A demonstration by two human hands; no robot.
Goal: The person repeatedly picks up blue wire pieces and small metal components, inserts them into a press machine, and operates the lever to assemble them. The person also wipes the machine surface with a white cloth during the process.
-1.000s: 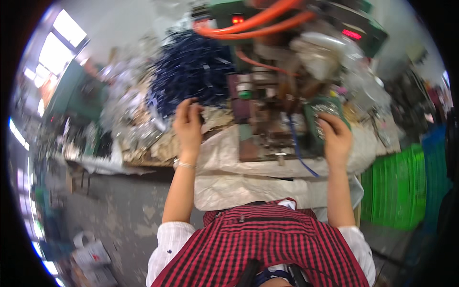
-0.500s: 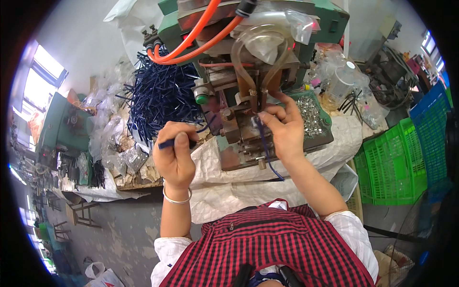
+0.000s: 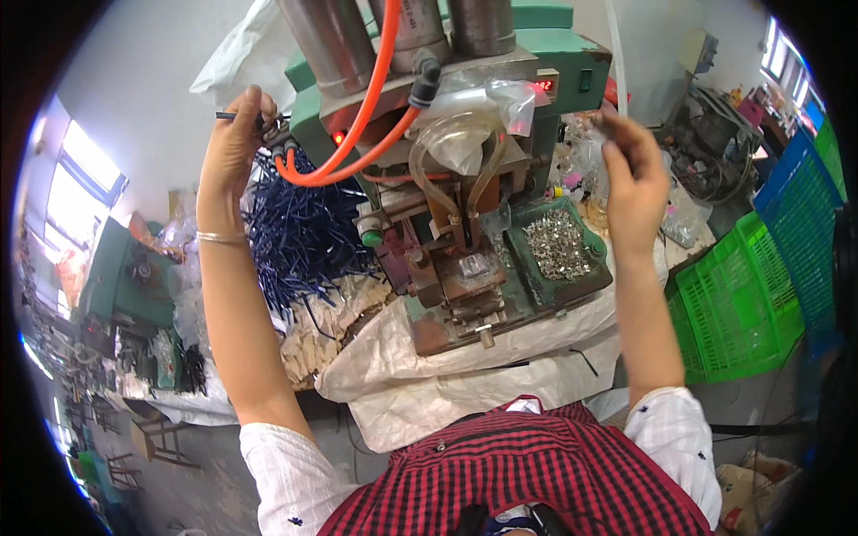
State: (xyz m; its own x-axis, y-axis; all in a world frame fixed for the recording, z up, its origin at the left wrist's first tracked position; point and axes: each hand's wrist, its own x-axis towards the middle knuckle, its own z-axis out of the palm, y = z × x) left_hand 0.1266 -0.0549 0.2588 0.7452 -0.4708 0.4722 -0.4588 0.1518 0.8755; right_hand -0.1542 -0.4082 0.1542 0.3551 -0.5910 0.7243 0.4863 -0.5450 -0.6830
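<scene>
Left hand (image 3: 231,152), 10 o'clock, pinching dark strip (image 3: 223,115) | right hand (image 3: 638,188), 2 o'clock, half-curled, grip unclear | press (image 3: 441,214) now strip-free, likely unloaded

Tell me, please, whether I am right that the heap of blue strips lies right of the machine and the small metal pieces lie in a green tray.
Not quite: the head view shows the heap of blue strips left of the machine; the small metal pieces do lie in a green tray.

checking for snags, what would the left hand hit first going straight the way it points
The left hand would probably meet the white plastic sheet first, though depth there is unclear.
</scene>
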